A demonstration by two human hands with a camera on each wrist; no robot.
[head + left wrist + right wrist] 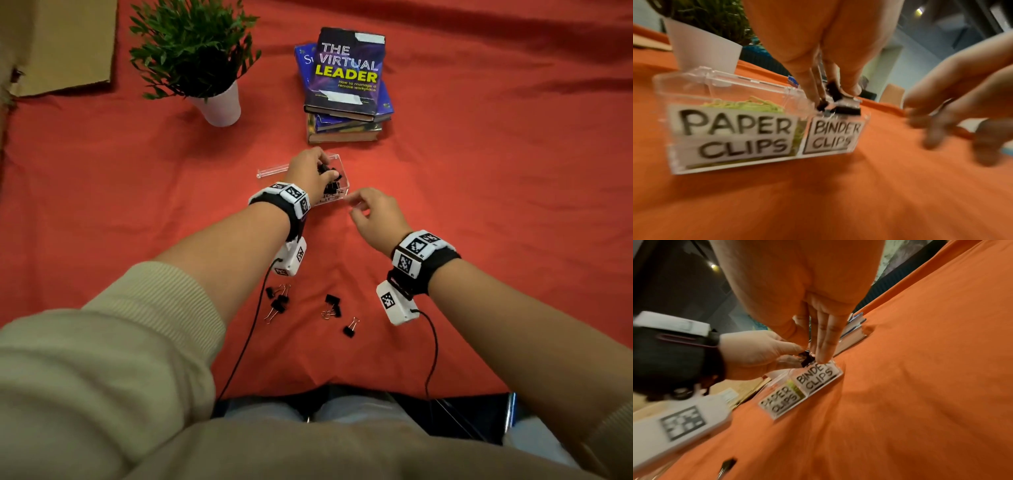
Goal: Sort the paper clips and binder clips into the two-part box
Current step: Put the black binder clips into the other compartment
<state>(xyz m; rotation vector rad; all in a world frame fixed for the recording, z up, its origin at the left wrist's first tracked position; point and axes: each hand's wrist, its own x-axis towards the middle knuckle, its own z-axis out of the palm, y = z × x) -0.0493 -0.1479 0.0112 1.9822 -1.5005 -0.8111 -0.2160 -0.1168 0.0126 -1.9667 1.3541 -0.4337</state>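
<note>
On the red cloth (pixel 462 192), in front of a stack of books (pixel 346 89), sits the clear two-part box (pixel 663 91), its front bearing two labels, "PAPER CLIPS" on the left part and "BINDER CLIPS" on the right. The left hand (pixel 310 169) hangs over the right-hand part, thumb and fingers closed round a small cluster of black binder clips (pixel 833 97) held just at the rim of that compartment; more black clips lie inside it below the fingertips. The left part holds a heap of yellow-green paper clips (pixel 748 105). The right hand (pixel 375 214) hovers just beside the box's right end, fingers loosely curled and spread, and nothing shows in its grasp; in the right wrist view its fingertips point down toward the corner of the binder clip label, but whether they touch the box cannot be told. Nearer the person, between the two forearms, several loose binder clips (pixel 334 303) with metal handles lie scattered on the cloth in small groups. A potted plant (pixel 205 68) in a white pot stands to the left of the books, and a piece of cardboard (pixel 65 44) lies at the far left corner.
</note>
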